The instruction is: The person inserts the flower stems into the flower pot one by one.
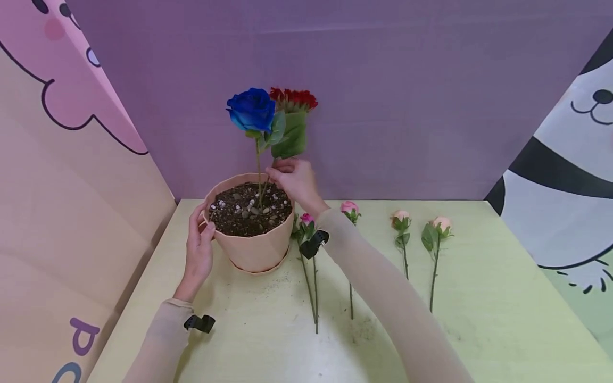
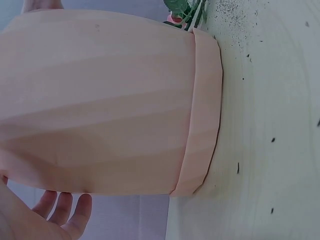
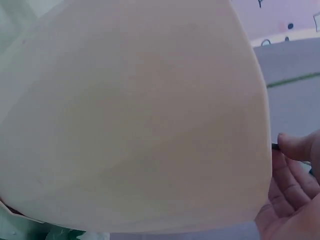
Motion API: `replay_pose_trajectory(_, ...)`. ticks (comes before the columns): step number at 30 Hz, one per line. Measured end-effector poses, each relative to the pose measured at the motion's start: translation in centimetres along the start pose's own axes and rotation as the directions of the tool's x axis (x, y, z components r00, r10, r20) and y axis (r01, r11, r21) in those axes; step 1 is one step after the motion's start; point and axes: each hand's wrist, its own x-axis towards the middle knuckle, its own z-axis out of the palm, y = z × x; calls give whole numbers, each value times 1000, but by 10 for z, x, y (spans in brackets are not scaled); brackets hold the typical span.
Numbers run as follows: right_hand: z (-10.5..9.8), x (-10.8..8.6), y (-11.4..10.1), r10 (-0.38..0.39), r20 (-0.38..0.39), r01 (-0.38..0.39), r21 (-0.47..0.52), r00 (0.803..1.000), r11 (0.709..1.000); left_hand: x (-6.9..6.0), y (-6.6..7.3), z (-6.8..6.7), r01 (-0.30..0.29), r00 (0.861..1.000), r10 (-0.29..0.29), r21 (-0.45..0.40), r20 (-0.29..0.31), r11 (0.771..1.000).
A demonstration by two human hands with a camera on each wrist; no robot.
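A peach flowerpot (image 1: 254,252) filled with dark soil stands on a saucer at the table's left. The left hand (image 1: 198,255) holds the pot's left rim, its fingers along the outer wall (image 2: 95,100) in the left wrist view. Upright in the soil is a blue rose (image 1: 251,110). Behind it, the right hand (image 1: 299,183) pinches the stem of a red flower (image 1: 294,99) with a broad green leaf; the stem reaches down to the soil. In the right wrist view the right hand (image 3: 295,185) has thumb and fingers on a dark stem beside the pot wall (image 3: 140,120).
Right of the pot lie a magenta rose (image 1: 307,218) with long stems beside it, a pink rose (image 1: 350,207) and two peach roses (image 1: 400,217), (image 1: 441,224). Soil crumbs dot the pale table (image 1: 268,340). A purple backdrop (image 1: 407,106) rises behind.
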Motion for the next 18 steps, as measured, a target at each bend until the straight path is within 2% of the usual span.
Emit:
replay_pose_trajectory(5, -2, -4, -5, -127, 3, 126, 53, 992, 991, 1, 0, 2, -4, 1000, 4, 5, 8, 1000)
replay_pose_trajectory(7, -4, -6, -8, -185, -13, 185, 39, 983, 982, 0, 1, 2, 1, 1000, -1, 8, 6, 1000)
replay_pose_trajectory(10, -8, -7, -13, -285, -32, 285, -8, 958, 959, 0, 1, 2, 5, 1000, -5, 6, 1, 1000)
replay_pose_trajectory(13, -13, -6, -14, -386, -49, 381, -77, 921, 921, -1, 2, 0, 11, 1000, -11, 7, -4, 1000)
replay_pose_trajectory(16, -16, -5, -13, -441, -45, 431, -142, 896, 891, -1, 2, 0, 18, 1000, -18, 9, -5, 1000)
replay_pose_trajectory(18, -17, -5, -10, -450, -18, 440, -178, 893, 880, -2, 2, -1, 24, 1000, -24, 6, -9, 1000)
